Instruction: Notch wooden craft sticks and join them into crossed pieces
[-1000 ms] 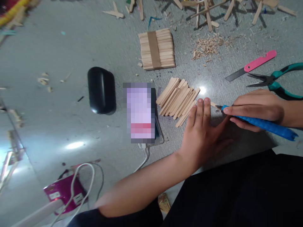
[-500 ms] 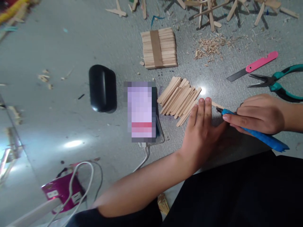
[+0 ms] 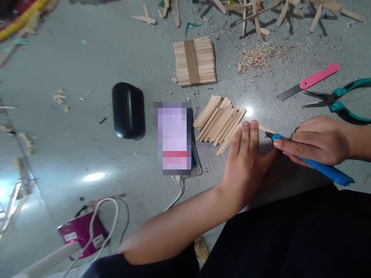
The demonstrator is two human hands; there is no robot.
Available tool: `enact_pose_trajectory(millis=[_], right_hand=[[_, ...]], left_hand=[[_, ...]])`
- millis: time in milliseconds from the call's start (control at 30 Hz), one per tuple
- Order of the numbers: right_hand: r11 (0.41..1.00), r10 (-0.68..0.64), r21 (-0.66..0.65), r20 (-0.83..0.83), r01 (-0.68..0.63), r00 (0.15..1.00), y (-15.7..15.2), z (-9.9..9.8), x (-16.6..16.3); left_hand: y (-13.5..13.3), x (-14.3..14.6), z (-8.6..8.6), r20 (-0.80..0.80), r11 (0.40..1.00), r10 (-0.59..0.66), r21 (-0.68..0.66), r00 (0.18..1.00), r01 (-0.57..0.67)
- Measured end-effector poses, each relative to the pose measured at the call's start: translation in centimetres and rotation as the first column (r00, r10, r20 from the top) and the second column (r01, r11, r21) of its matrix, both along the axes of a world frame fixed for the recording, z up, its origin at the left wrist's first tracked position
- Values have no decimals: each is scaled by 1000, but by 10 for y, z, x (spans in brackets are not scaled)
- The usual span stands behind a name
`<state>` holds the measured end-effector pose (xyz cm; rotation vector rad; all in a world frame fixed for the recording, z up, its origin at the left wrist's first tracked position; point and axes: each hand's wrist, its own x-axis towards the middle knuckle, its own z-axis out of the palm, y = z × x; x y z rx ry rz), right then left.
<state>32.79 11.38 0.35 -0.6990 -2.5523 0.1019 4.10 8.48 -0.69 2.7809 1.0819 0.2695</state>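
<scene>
My left hand (image 3: 245,162) lies with fingers stretched flat on the table, just right of a loose pile of popsicle sticks (image 3: 218,121). From under its fingertips a single popsicle stick (image 3: 264,128) sticks out to the right. A blue-handled cutter knife (image 3: 327,170) is in my right hand (image 3: 321,141), fingers closed round it with the index finger along the handle. The cutter's dark tip meets the end of that stick. My left thumb is partly hidden near the cutter.
Pliers (image 3: 333,100) and a pink folding knife (image 3: 319,79) lie beyond my right hand. Farther back are wood shavings (image 3: 257,58) and a banded stick bundle (image 3: 207,61). A phone (image 3: 174,135) on a cable, a black case (image 3: 128,111) and a purple power socket (image 3: 84,233) lie leftward.
The view has shifted slightly, so things on the left appear a little farther right. Both hands, the stick and the cutter keep nearly the same places.
</scene>
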Motion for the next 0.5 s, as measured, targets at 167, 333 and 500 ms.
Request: enact_pose_trajectory(millis=[167,333,500], right_hand=[[1000,2,4,26,-2,1000,-2,-3,2],[1000,6,11,-14,-6,1000,-1,-2,1],[1000,12,17,-16,-11,1000,-1,-1,2]], left_hand=[[1,0,1,2,1000,-3,-7,1000,3],[1,0,1,20,1000,-4,-21,1000,5],[2,0,3,17,999,-2,-51,1000,3]])
